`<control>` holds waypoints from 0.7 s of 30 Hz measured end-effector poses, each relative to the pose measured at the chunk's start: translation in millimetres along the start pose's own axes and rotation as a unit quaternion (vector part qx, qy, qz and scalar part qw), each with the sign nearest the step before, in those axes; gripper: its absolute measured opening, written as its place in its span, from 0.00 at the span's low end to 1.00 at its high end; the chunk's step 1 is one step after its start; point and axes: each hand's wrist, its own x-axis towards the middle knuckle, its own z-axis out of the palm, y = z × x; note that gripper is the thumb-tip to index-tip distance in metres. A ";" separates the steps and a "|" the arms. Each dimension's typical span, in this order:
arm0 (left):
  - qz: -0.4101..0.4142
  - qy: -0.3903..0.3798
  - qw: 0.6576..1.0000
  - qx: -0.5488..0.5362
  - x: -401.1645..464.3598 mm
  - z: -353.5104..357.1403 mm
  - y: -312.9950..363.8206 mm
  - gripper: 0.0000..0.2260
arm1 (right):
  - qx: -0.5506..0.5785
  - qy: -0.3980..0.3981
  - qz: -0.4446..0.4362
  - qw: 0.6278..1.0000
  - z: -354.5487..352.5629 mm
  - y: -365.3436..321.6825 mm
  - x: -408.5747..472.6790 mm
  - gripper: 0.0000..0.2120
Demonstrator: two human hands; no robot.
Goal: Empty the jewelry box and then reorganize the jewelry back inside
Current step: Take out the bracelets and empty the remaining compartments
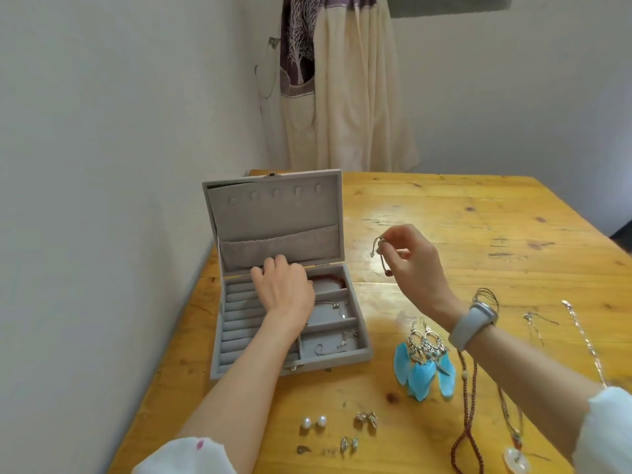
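Above table (478,213), right hand (415,258) pinches cord bracelet (379,251); left hand (284,289) fingers relaxed inside jewelry box (355,350).

No readable text anywhere

My jewelry box (219,336) is covered in grey velvet-like cloth, matt and soft, with a small metal clasp (293,367) at the front. The table (478,234) is yellow wood, varnished and glossy, with dark scratches and knots. The feather earrings (424,360) have shiny silver metal tops and smooth blue feathers. The pearl studs (313,421) look glossy white. My watch band (470,325) is smooth grey, like rubber. The braided cord necklace (466,432) looks rough and matt. The curtain (355,97) is cream cloth.
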 end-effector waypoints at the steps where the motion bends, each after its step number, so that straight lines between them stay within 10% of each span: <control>1: -0.009 -0.004 1.000 0.007 3.2 -0.8 3.7 0.12 | 0.000 -0.003 0.009 1.000 -3.6 1.1 -3.1 0.05; 5: -0.003 -0.016 0.999 -0.035 2.7 4.4 6.4 0.11 | 0.012 -0.010 0.038 0.999 -15.6 3.7 -15.7 0.04; 9: 0.002 0.050 0.949 -0.312 -8.1 -5.3 -3.0 0.05 | 0.016 -0.001 0.073 0.997 -32.5 -0.1 -24.6 0.05; 13: -0.062 0.009 0.752 -0.656 -34.0 -47.6 3.0 0.05 | 0.024 -0.008 0.100 0.995 -54.1 -10.9 -41.8 0.08; 17: -0.097 -0.121 0.445 -0.882 -70.1 -78.0 8.4 0.10 | 0.036 -0.057 0.121 0.990 -79.9 -28.1 -74.9 0.06; 21: -0.117 -0.223 0.298 -0.921 -117.5 -88.2 18.6 0.11 | 0.014 -0.135 0.138 0.981 -100.8 -41.9 -124.2 0.06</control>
